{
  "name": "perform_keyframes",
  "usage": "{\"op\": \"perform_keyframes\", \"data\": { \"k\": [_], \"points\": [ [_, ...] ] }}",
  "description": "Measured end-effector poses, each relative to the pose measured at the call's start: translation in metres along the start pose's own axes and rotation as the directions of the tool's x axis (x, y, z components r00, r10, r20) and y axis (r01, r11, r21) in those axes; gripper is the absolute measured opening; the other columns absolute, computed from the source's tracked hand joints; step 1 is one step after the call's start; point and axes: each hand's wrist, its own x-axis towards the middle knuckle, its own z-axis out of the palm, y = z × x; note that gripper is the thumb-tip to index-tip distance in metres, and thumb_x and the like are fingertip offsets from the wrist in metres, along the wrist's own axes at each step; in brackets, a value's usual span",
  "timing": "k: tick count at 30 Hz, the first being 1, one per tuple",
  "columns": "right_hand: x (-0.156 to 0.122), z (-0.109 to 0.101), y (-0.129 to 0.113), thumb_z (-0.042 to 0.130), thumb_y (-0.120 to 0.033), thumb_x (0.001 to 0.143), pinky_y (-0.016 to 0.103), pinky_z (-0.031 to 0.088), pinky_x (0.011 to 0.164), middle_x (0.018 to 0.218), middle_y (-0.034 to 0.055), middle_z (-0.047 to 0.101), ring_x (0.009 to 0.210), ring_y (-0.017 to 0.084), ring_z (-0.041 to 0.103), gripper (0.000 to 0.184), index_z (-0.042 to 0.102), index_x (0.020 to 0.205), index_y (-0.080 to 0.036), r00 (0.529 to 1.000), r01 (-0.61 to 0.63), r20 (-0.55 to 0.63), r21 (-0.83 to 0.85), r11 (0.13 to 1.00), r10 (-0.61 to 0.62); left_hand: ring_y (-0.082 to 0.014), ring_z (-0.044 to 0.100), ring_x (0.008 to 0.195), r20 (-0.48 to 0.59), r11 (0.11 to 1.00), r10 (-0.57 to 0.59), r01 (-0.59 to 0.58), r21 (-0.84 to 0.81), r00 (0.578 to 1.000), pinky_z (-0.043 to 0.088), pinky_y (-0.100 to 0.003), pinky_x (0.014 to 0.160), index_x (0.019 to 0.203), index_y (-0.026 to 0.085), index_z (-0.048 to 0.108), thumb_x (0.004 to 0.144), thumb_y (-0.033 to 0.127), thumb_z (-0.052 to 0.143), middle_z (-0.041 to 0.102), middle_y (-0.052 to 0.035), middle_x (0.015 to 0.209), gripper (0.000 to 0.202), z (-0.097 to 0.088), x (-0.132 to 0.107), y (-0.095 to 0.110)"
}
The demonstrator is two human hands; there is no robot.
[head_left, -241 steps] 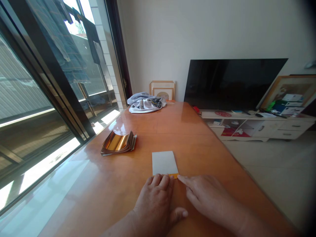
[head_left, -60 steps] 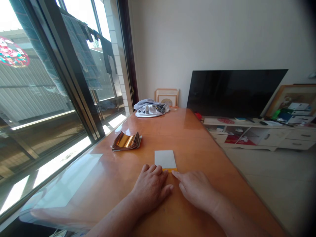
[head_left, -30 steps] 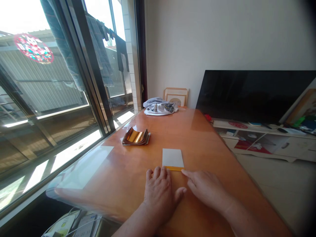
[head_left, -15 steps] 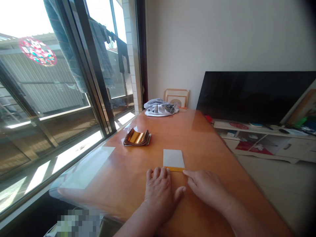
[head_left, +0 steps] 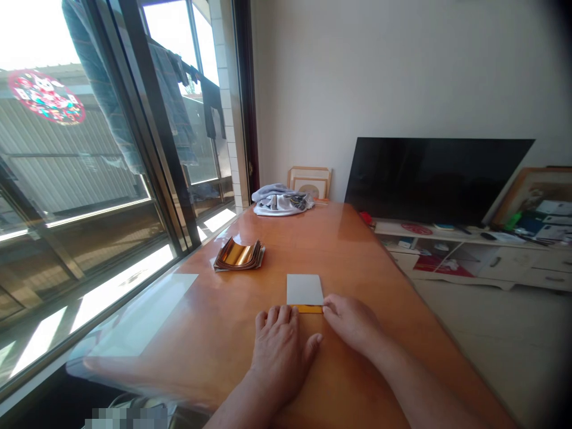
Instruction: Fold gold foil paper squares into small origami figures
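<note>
A sheet of paper (head_left: 304, 289) lies on the table, its white side up, with a golden strip (head_left: 308, 309) folded along its near edge. My left hand (head_left: 279, 342) rests flat with spread fingers, the fingertips touching the left end of the strip. At the opposite end, my right hand (head_left: 351, 317) has its fingers curled, with thumb and index finger closed on the right corner of the paper. Beyond them, to the left, sits a stack of curved golden sheets (head_left: 238, 255), bowed up at both sides.
The glossy brown table (head_left: 357, 357) runs away from me beside a glass window at left. Grey and white cloth (head_left: 282, 200) is bundled at its far end. A television (head_left: 433, 179) stands on a white cabinet (head_left: 513, 262) to the right.
My right hand has gone from pressing with an extended index finger to pinching the paper's right corner. My left hand stays flat. The camera view has turned slightly rightward.
</note>
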Motion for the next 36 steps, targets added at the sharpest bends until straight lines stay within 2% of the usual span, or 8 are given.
{"op": "perform_keyframes", "data": {
  "k": [5,9,18,23,26,29,33,36],
  "points": [
    [0.006,0.007,0.006,0.057,-0.029,0.084,0.025,0.028,0.057,0.064,-0.0021,0.064,0.063,0.015,0.056,0.012,0.063,0.076,-0.023,0.999,-0.012,-0.041,0.213,0.977,0.022,-0.0331,0.053,0.116,-0.096,0.989,-0.034,0.019,-0.15,0.995,0.038,-0.049,0.097,0.126,0.023,0.06,0.092,0.049,0.054,0.059,-0.0132,0.128,0.044,0.004,0.004,-0.01],
    [0.008,0.004,0.006,0.057,-0.034,0.084,0.024,0.03,0.055,0.059,-0.0054,0.05,0.056,0.012,0.043,0.017,0.056,0.073,-0.021,0.995,-0.02,-0.066,0.56,0.828,0.068,-0.028,0.057,0.11,-0.188,0.907,-0.156,0.066,-0.416,0.97,0.043,-0.044,0.096,0.114,0.02,0.061,0.093,0.043,0.053,0.061,-0.0116,0.117,0.032,0.011,0.013,-0.021],
    [-0.003,-0.011,-0.01,0.064,-0.045,0.083,0.023,0.026,0.053,0.061,-0.0075,0.043,0.056,0.01,0.032,0.027,0.059,0.083,-0.019,0.999,-0.05,0.041,0.879,0.474,0.029,-0.0153,0.058,0.074,0.219,0.213,-0.273,0.281,-0.936,0.937,0.045,-0.026,0.067,0.096,0.015,0.063,0.082,0.052,0.069,0.064,-0.0043,0.082,0.04,0.005,0.042,-0.001],
    [-0.003,-0.008,-0.011,0.065,-0.048,0.084,0.023,0.028,0.053,0.063,-0.0063,0.046,0.057,0.01,0.034,0.03,0.06,0.082,-0.019,0.999,-0.002,0.022,0.884,0.468,-0.037,-0.0134,0.058,0.074,0.242,0.081,-0.252,0.269,-0.96,0.937,0.044,-0.024,0.069,0.086,0.015,0.062,0.083,0.05,0.068,0.065,-0.0042,0.081,0.036,0.002,0.057,0.011],
    [0.0,-0.005,-0.008,0.061,-0.048,0.087,0.024,0.031,0.054,0.063,-0.0057,0.047,0.057,0.011,0.037,0.029,0.062,0.086,-0.019,0.999,0.038,-0.017,0.841,0.539,-0.044,-0.0147,0.059,0.075,0.155,0.159,-0.244,0.197,-0.967,0.957,0.044,-0.025,0.069,0.088,0.016,0.062,0.086,0.046,0.062,0.066,-0.0044,0.081,0.029,0.004,0.065,0.01],
    [-0.001,-0.005,-0.003,0.058,-0.047,0.09,0.026,0.037,0.056,0.064,-0.0036,0.05,0.058,0.013,0.044,0.028,0.066,0.095,-0.02,0.989,0.109,-0.149,0.7,0.706,-0.005,-0.0173,0.061,0.08,0.003,0.43,-0.165,0.075,-0.9,0.986,0.045,-0.028,0.073,0.092,0.019,0.061,0.09,0.036,0.053,0.067,-0.0039,0.085,0.019,0.001,0.072,0.003],
    [-0.008,-0.012,-0.004,0.057,-0.041,0.091,0.032,0.05,0.075,0.089,0.0065,0.064,0.081,0.021,0.059,0.029,0.064,0.112,-0.022,0.886,0.263,-0.46,0.408,0.874,-0.052,-0.0209,0.059,0.084,-0.132,0.956,-0.046,0.006,-0.292,0.99,0.04,-0.032,0.074,0.091,0.022,0.062,0.094,0.026,0.046,0.066,-0.0049,0.086,0.016,-0.018,0.076,-0.006],
    [-0.013,-0.019,-0.009,0.056,-0.035,0.093,0.044,0.045,0.098,0.118,0.0132,0.064,0.11,0.028,0.057,0.038,0.056,0.129,-0.023,0.763,0.375,-0.617,0.179,0.909,-0.193,-0.0254,0.057,0.091,-0.138,0.987,0.132,-0.118,0.106,0.982,0.038,-0.038,0.079,0.1,0.024,0.065,0.095,0.022,0.044,0.066,-0.0084,0.092,0.022,-0.03,0.074,-0.008]
  ]
}}
